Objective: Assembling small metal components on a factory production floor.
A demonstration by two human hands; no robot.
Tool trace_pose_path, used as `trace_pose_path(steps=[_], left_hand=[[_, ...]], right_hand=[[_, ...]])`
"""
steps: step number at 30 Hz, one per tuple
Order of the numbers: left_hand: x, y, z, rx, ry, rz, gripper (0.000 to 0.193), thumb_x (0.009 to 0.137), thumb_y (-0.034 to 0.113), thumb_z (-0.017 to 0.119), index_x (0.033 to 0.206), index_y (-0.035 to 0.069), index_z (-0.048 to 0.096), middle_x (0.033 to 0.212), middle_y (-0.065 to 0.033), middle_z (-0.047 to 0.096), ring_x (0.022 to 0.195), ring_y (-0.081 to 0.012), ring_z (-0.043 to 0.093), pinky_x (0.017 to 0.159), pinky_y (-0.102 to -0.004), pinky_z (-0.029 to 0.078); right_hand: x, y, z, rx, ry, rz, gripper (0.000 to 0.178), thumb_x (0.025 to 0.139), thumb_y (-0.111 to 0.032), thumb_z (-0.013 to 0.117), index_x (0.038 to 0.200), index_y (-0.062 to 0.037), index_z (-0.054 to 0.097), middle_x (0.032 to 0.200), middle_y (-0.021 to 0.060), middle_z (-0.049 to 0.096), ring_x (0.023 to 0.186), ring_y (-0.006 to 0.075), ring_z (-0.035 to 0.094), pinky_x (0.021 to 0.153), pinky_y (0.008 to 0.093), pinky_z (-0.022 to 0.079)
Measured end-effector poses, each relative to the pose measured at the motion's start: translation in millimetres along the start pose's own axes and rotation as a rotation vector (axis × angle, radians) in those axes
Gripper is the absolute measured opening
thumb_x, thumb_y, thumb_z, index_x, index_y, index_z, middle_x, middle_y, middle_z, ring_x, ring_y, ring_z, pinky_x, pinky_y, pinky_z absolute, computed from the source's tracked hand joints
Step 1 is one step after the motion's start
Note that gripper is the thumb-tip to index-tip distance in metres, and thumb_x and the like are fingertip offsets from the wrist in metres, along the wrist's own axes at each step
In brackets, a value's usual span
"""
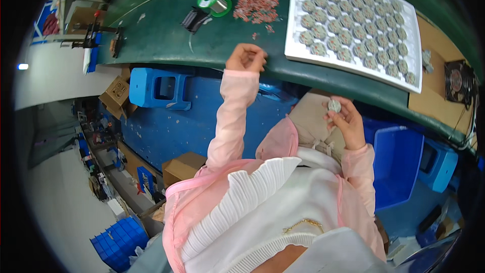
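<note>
My right hand (349, 124) pinches a small round grey-green part (334, 105) between thumb and fingers, above my lap and in front of the table edge. My left hand (246, 58) is over the table's near edge, its fingers curled together in a pinch; whatever is between them is too small to make out. Beyond it lies a heap of small red components with pale leads (256, 4), with a few loose ones nearer me. To the right, a white foam tray (348, 64) holds rows of round parts like the one in my right hand.
A green spool of solder wire (214, 2) and a black object (194, 20) sit left of the heap. A small black fan (458, 82) stands right of the tray. Below the green table (166, 45) are blue stools (159, 89) and a deep blue bin (399, 167).
</note>
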State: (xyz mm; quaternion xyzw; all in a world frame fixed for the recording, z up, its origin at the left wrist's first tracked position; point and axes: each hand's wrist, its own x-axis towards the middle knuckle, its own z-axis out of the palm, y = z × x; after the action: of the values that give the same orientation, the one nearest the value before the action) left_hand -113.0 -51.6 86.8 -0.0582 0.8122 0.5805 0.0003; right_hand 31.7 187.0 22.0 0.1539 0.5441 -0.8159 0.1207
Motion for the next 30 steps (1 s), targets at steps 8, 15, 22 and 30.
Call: trace_pose_path(steps=[8, 15, 22, 30], left_hand=[[-75.6, -9.9, 37.8, -0.105, -0.519, -0.161, 0.015, 0.085, -0.004, 0.061, 0.097, 0.003, 0.065, 0.09, -0.0045, 0.064, 0.075, -0.0114, 0.056, 0.069, -0.0215, 0.047], [-79.8, -22.9, 57.7, 0.041, -0.57, 0.087, 0.017, 0.084, -0.004, 0.063, 0.099, 0.004, 0.065, 0.089, -0.0033, 0.063, 0.08, -0.0109, 0.055, 0.072, -0.0214, 0.045], [-80.1, -26.0, 62.5, -0.001, -0.615, -0.001, 0.019, 0.084, -0.004, 0.064, 0.1, 0.004, 0.065, 0.091, -0.0039, 0.064, 0.079, -0.0107, 0.056, 0.072, -0.021, 0.045], [-87.3, -36.7, 73.9, -0.341, -0.497, -0.243, 0.017, 0.085, -0.004, 0.064, 0.101, 0.002, 0.064, 0.092, -0.0063, 0.066, 0.077, -0.0106, 0.057, 0.07, -0.0206, 0.048]], right_hand=[[0.5, -15.7, 21.5, -0.101, 0.019, -0.059, 0.034, 0.089, -0.003, 0.059, 0.122, -0.0044, 0.06, 0.115, 0.0079, 0.064, 0.081, 0.0108, 0.056, 0.065, 0.0213, 0.046], [1.3, 1.4, 26.1, -0.398, 0.164, -0.223, 0.012, 0.083, -0.009, 0.066, 0.095, -0.0076, 0.067, 0.091, -0.0053, 0.065, 0.067, 0.0067, 0.046, 0.059, 0.0192, 0.036], [2.1, 10.0, 16.1, -0.34, 0.126, -0.203, 0.008, 0.086, -0.007, 0.066, 0.094, -0.0058, 0.065, 0.09, -0.0018, 0.062, 0.073, 0.0055, 0.047, 0.061, 0.0161, 0.035], [5.5, 18.5, 18.2, -0.219, 0.179, -0.192, 0.007, 0.082, -0.009, 0.066, 0.089, -0.0076, 0.066, 0.083, -0.0057, 0.061, 0.064, 0.0057, 0.043, 0.06, 0.0187, 0.033]])
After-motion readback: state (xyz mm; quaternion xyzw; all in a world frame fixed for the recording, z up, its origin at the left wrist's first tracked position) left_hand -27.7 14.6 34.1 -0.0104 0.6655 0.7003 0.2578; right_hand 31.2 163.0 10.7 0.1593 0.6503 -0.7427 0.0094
